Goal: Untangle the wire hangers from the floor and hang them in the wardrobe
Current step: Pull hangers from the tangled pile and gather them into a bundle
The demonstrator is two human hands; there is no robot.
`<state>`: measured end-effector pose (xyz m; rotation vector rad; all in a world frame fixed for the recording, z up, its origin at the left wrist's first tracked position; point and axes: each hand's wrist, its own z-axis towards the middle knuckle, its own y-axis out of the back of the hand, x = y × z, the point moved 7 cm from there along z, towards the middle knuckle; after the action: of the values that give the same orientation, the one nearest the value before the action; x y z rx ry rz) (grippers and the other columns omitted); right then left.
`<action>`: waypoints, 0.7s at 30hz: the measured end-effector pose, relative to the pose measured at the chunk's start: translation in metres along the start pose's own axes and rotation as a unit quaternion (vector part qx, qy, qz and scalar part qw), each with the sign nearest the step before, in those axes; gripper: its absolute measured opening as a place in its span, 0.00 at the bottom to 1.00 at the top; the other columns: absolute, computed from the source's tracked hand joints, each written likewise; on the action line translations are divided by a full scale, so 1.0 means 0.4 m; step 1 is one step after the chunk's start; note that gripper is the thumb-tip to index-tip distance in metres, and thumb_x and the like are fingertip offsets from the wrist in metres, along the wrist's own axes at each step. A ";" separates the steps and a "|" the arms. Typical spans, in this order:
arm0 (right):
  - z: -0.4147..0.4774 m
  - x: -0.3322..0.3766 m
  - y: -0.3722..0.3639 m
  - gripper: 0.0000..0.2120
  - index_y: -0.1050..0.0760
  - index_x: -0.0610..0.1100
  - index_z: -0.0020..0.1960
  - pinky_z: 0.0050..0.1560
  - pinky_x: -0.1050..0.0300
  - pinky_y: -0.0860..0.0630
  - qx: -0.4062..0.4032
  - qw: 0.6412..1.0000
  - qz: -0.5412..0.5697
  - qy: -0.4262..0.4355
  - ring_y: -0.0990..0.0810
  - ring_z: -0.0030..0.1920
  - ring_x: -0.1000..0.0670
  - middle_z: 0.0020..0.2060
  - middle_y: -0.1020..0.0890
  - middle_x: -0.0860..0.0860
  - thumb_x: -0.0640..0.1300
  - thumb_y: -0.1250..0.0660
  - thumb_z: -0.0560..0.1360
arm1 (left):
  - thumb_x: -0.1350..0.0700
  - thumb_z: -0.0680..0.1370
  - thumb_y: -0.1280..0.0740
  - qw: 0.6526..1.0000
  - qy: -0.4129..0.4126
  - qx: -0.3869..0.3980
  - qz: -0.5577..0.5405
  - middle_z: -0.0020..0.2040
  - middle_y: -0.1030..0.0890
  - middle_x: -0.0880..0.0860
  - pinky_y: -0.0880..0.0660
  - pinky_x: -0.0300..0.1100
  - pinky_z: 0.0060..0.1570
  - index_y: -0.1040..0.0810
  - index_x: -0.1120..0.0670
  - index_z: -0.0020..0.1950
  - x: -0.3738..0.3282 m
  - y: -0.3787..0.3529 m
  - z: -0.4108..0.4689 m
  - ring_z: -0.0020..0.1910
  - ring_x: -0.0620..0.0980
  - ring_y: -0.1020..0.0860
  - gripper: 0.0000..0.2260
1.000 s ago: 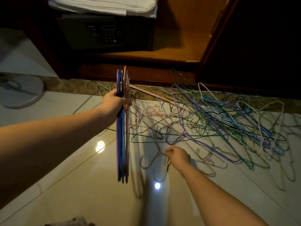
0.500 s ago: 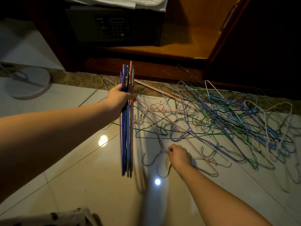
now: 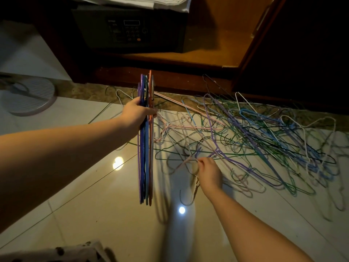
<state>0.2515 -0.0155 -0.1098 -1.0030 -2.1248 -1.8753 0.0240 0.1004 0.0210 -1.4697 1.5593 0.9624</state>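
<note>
My left hand [image 3: 135, 114] grips a flat bundle of sorted wire hangers [image 3: 145, 157], purple, blue, green and orange, held upright above the floor. To its right a tangled pile of coloured wire hangers [image 3: 260, 140] spreads over the glossy tiles. My right hand [image 3: 209, 172] pinches a pale pink-white hanger [image 3: 186, 163] at the pile's near edge, lifting its neck off the floor; its hook hangs below my fingers. The open wardrobe [image 3: 211, 50] stands behind the pile, its rail out of view.
A dark safe with a keypad [image 3: 130, 29] sits inside the wardrobe under folded white linen [image 3: 151, 2]. A round fan base [image 3: 28, 97] stands at the far left. The dark wardrobe door [image 3: 302, 44] is open at the right. Spotted fabric [image 3: 56, 252] lies near my feet.
My right hand has pulled the pale hanger up and slightly back from the pile. The left hand keeps the same hold on the bundle. The camera has shifted a little.
</note>
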 end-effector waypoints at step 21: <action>0.000 0.362 0.162 0.06 0.24 0.49 0.51 0.40 0.62 0.32 -0.062 0.915 0.396 -0.052 0.24 0.42 0.55 0.40 0.22 0.57 0.43 0.38 0.78 | 0.72 0.72 0.36 0.997 -0.049 0.031 -0.056 0.45 0.22 0.55 0.25 0.49 0.53 0.25 0.53 0.46 -0.047 -0.079 -0.046 0.49 0.56 0.23 0.14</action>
<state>0.1760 0.0405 0.0183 -1.6876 -1.2999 -1.5482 0.0556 0.0902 0.0451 -1.4288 1.4089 0.9005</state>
